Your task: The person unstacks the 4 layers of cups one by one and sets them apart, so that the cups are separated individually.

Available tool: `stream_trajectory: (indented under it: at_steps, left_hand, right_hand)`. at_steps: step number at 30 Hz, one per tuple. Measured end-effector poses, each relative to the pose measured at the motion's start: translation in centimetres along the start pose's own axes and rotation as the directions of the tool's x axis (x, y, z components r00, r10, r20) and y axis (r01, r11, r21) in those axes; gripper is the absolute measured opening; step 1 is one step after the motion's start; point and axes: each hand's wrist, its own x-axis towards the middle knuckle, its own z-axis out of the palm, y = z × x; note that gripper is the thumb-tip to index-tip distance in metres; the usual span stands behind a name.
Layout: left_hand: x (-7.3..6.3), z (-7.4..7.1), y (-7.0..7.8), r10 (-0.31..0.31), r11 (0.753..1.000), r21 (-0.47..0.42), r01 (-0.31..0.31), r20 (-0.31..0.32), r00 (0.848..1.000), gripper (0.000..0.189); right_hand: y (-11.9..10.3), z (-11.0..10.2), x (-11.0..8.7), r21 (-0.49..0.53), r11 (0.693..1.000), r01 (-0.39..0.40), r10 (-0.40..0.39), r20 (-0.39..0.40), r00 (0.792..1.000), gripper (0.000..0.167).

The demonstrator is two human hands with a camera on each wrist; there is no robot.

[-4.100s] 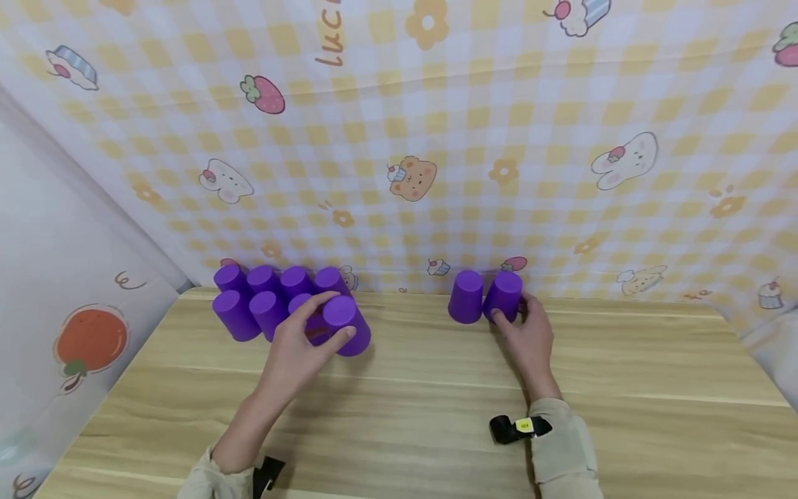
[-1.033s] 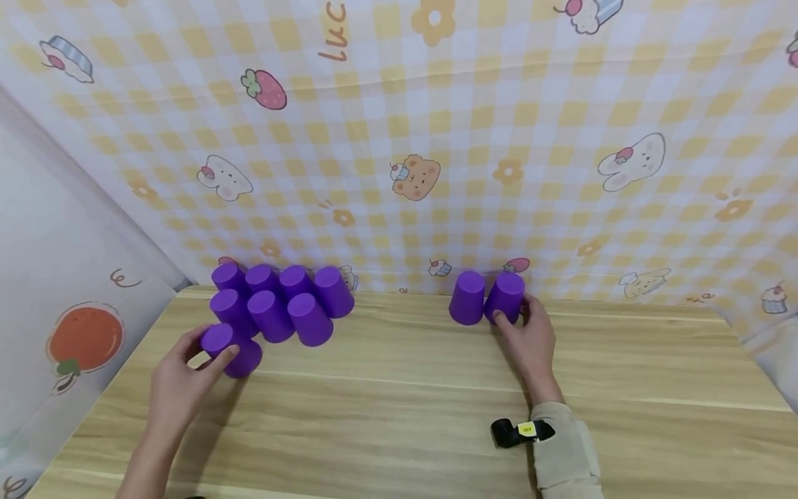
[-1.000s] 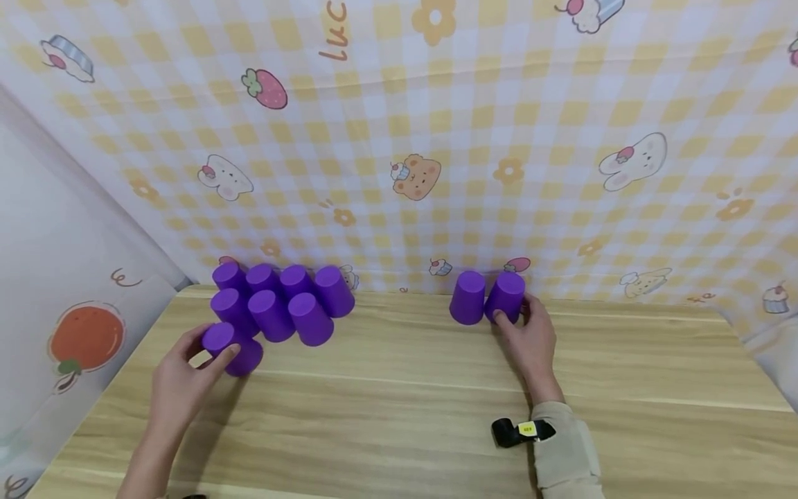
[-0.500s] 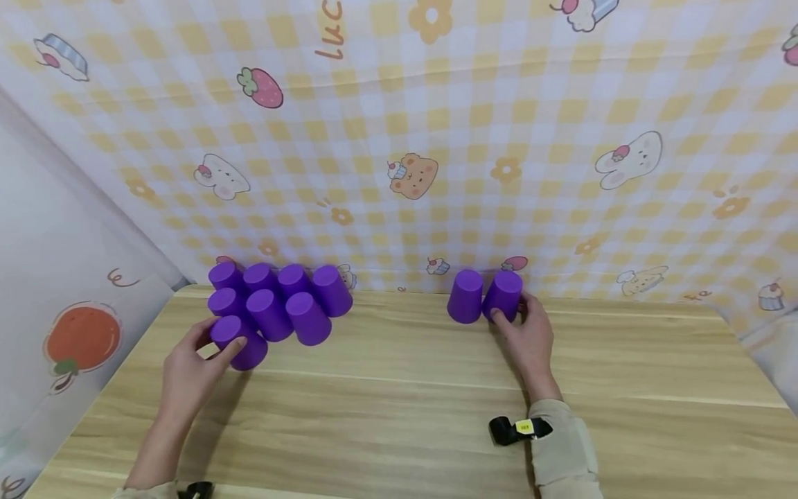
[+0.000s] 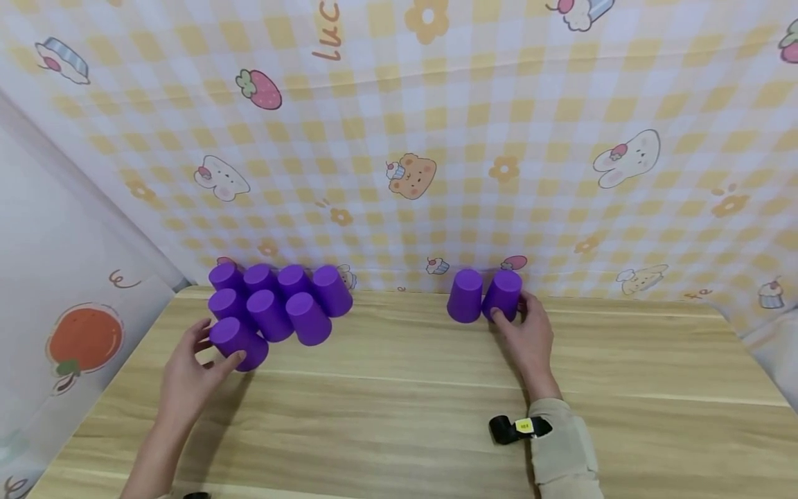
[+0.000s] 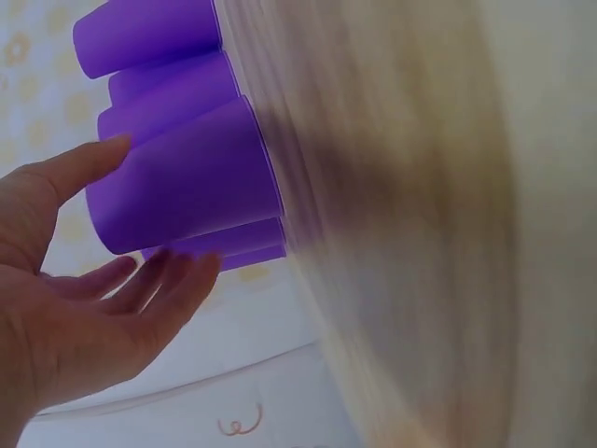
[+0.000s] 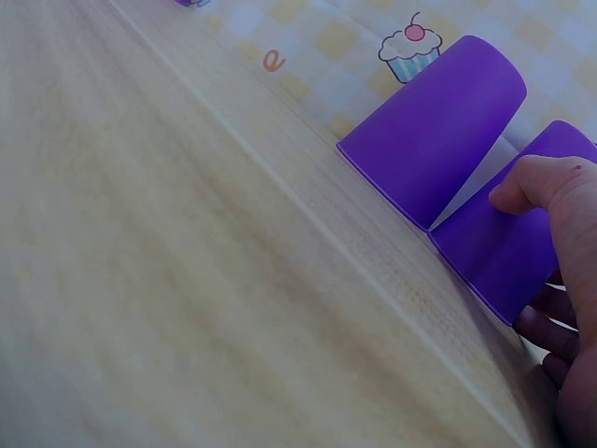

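Several purple cups stand upside down in a cluster on the left of the table, with the front-left cup (image 5: 240, 344) nearest my left hand (image 5: 190, 378). That hand is spread loosely around this cup; in the left wrist view the thumb lies by one side and the relaxed fingers (image 6: 191, 294) by the other. On the right, two more upside-down cups stand side by side. My right hand (image 5: 526, 343) holds the right one (image 5: 503, 294) between thumb and fingers, while the left one (image 7: 438, 131) touches it at the rim. Part of the held cup is hidden by the hand.
The wooden table (image 5: 399, 416) meets a yellow checked cloth wall (image 5: 399, 235) behind the cups. A white panel (image 5: 75, 222) closes off the left side. Other clustered cups (image 5: 308, 319) stand close behind and beside the front-left cup.
The left hand took a cup from the cluster's right end to its front left, set it against the others, and has now loosened its fingers. The right hand has stayed on its cup.
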Motion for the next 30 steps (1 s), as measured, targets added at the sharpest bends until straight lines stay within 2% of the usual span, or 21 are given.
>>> stream_trajectory:
  at_steps: [2,5,8,12,16,19,22,24,27,30]
  left_hand:
    - [-0.2,-0.1,0.4,-0.014,1.0,0.015,0.015,-0.067,0.998,0.074]
    - [-0.5,-0.2,1.4,-0.037,0.999,0.027,0.042,-0.163,0.986,0.074]
    - [-0.4,-0.2,2.7,-0.034,0.999,-0.001,0.034,-0.199,0.979,0.076]
    - [0.2,0.1,5.7,0.043,0.995,-0.079,-0.061,-0.211,0.976,0.073]
    - [0.9,1.4,9.5,0.175,0.963,-0.161,-0.214,-0.225,0.958,0.061]
    - [1.4,3.1,11.6,0.25,0.926,-0.234,-0.295,-0.202,0.947,0.053]
    - [1.6,5.2,12.9,0.297,0.902,-0.28,-0.329,-0.151,0.943,0.051]
    - [1.8,6.7,13.6,0.311,0.893,-0.312,-0.325,-0.094,0.946,0.051]
    - [1.9,8.8,14.4,0.312,0.894,-0.338,-0.295,-0.004,0.95,0.051]
    - [2.1,10.6,15.1,0.311,0.893,-0.366,-0.262,0.08,0.947,0.051]
  right_hand:
    - [0.0,0.1,0.0,-0.002,1.0,-0.004,0.004,0.0,1.0,0.059]
    - [0.0,0.1,0.0,-0.006,1.0,-0.004,0.004,0.002,1.0,0.059]
    - [-0.1,0.2,0.1,-0.009,1.0,-0.005,0.005,0.003,1.0,0.059]
    - [-0.1,0.1,0.1,-0.01,1.0,-0.005,0.005,0.004,1.0,0.059]
    - [-0.1,0.1,0.1,-0.01,1.0,-0.011,0.011,0.005,1.0,0.059]
    - [-0.1,0.0,0.0,-0.005,1.0,-0.014,0.014,0.004,1.0,0.059]
    - [-0.1,0.0,0.0,-0.003,1.0,-0.016,0.017,0.008,1.0,0.059]
    - [-0.1,0.0,0.0,-0.004,1.0,-0.017,0.017,0.009,1.0,0.059]
    - [-0.1,0.0,0.0,-0.006,1.0,-0.019,0.019,0.009,1.0,0.059]
    - [-0.2,-0.1,0.0,0.001,1.0,-0.015,0.015,0.005,1.0,0.059]
